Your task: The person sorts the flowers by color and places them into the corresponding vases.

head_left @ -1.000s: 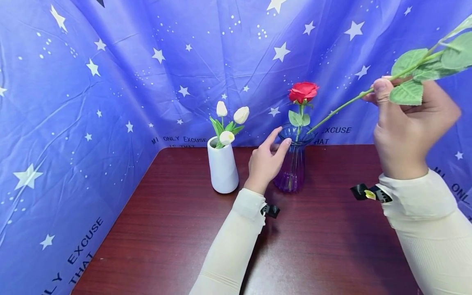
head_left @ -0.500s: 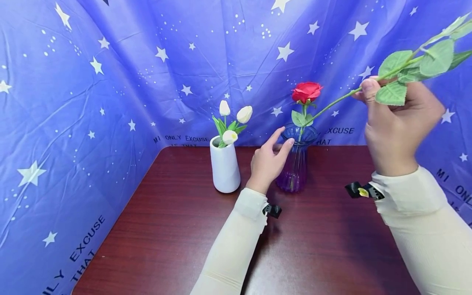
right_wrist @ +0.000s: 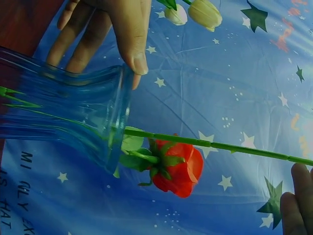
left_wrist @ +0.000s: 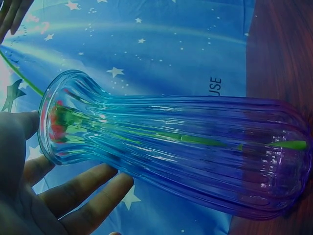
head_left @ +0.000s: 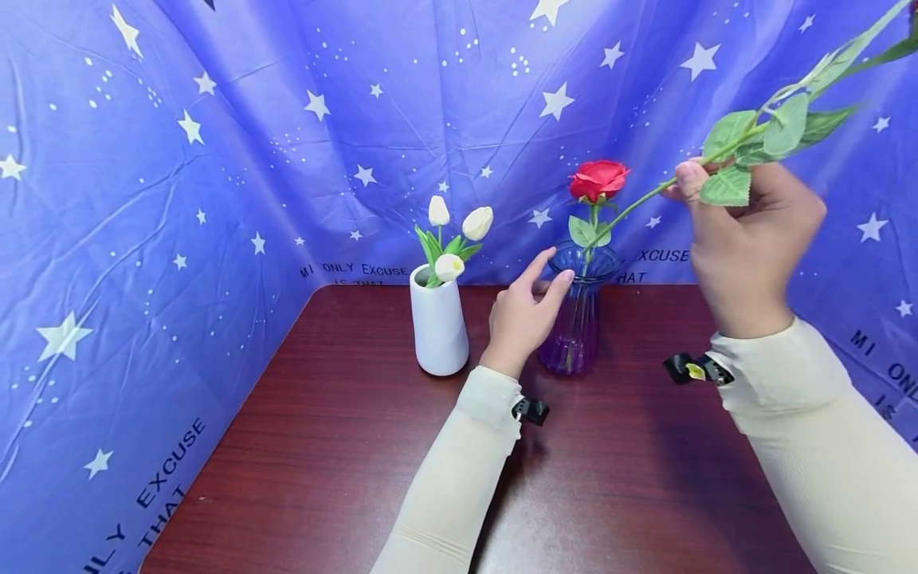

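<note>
My right hand (head_left: 753, 239) pinches a long green flower stem (head_left: 645, 195) with serrated leaves, slanting down to the left. Only a dark red bit of its head shows at the head view's upper right edge. Its lower end enters the mouth of a ribbed blue-purple glass vase (right_wrist: 54, 115). A red rose (head_left: 599, 182) stands upright in that vase, its stem reaching near the base. My left hand (head_left: 522, 319) touches the vase's left side at rim and neck, thumb and index finger apart. In the left wrist view, its other fingers (left_wrist: 98, 196) lie fairly straight against the glass.
Left of the glass vase, a white vase (head_left: 439, 331) holds white tulips (head_left: 476, 223). Both vases stand near the back of a dark red-brown wooden table (head_left: 344, 454). A blue cloth (head_left: 445, 104) with stars hangs behind and at the sides.
My right hand has moved left, toward the glass vase, bringing the leafy stem along; the stem's lower end is at the vase mouth throughout. My left hand stays at the rim.
</note>
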`<action>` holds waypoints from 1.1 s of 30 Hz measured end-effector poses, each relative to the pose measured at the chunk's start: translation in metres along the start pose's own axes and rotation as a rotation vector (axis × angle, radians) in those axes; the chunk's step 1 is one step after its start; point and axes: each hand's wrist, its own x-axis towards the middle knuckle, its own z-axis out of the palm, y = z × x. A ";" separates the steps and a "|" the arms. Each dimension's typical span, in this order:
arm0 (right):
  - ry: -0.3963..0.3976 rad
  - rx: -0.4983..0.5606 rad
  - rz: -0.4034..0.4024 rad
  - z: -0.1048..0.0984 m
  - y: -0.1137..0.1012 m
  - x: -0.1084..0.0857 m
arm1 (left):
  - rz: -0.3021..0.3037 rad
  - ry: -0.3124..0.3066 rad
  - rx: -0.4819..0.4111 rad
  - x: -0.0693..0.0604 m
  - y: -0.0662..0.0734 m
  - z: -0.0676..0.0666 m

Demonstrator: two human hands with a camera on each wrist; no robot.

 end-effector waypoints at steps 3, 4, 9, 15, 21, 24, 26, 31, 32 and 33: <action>-0.025 -0.028 0.028 -0.001 0.003 -0.003 | 0.000 0.001 -0.001 0.000 0.000 0.000; -0.031 -0.037 0.036 -0.001 0.004 -0.004 | 0.001 0.002 0.000 0.000 -0.001 0.000; -0.070 -0.125 0.027 -0.003 0.012 -0.007 | 0.002 0.000 0.001 0.000 -0.001 0.001; -0.109 -0.202 0.059 -0.005 0.018 -0.010 | 0.004 0.000 -0.006 0.000 -0.001 0.001; -0.168 -0.262 0.111 -0.005 0.020 -0.017 | 0.011 -0.005 -0.011 0.000 -0.001 0.000; -0.184 -0.270 0.125 -0.005 0.022 -0.020 | 0.009 -0.006 -0.007 0.000 -0.001 0.000; -0.194 -0.279 0.137 -0.005 0.023 -0.022 | 0.008 -0.004 -0.004 0.001 -0.001 0.000; -0.230 -0.298 0.174 -0.005 0.030 -0.026 | 0.011 0.000 -0.005 0.001 -0.001 0.000; -0.237 -0.306 0.179 -0.006 0.033 -0.027 | 0.012 0.000 -0.005 0.001 -0.001 0.000; -0.245 -0.313 0.179 -0.007 0.038 -0.027 | 0.011 0.000 -0.005 0.001 -0.001 0.001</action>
